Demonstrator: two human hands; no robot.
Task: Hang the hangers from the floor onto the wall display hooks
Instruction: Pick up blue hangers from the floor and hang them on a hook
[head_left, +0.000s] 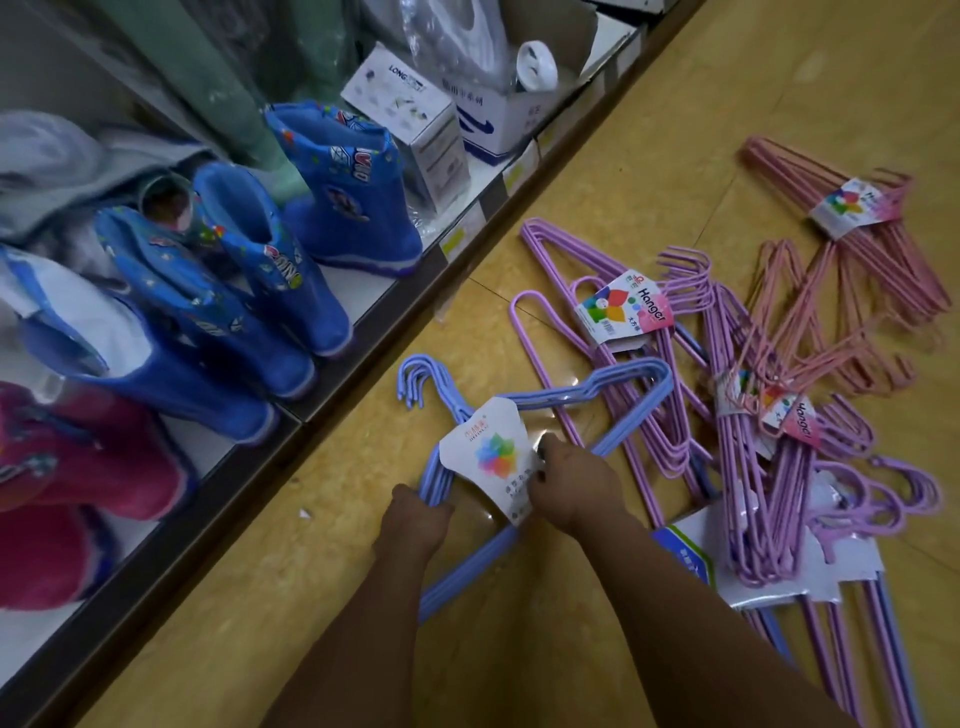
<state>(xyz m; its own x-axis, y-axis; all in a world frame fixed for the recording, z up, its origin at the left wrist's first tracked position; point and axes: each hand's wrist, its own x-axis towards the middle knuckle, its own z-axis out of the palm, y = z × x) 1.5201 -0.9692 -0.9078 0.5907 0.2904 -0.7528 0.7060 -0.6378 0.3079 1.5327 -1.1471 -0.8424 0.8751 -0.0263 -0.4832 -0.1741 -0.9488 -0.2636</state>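
**Blue hangers gripped low in frame**

Blue hangers (545, 410), a carded bundle, lie on the floor (311, 597) at lower centre. Left hand (418, 512) curls round their corner; right hand (574, 480) pinches the card. Upper centre, a box (493, 119) holds bagged white goods.

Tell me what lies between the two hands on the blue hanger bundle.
In the head view, the bundle's white paper label lies between the left hand and the right hand, wrapped around the blue hangers.

Yellow floor (675, 130), low shelf (395, 296)
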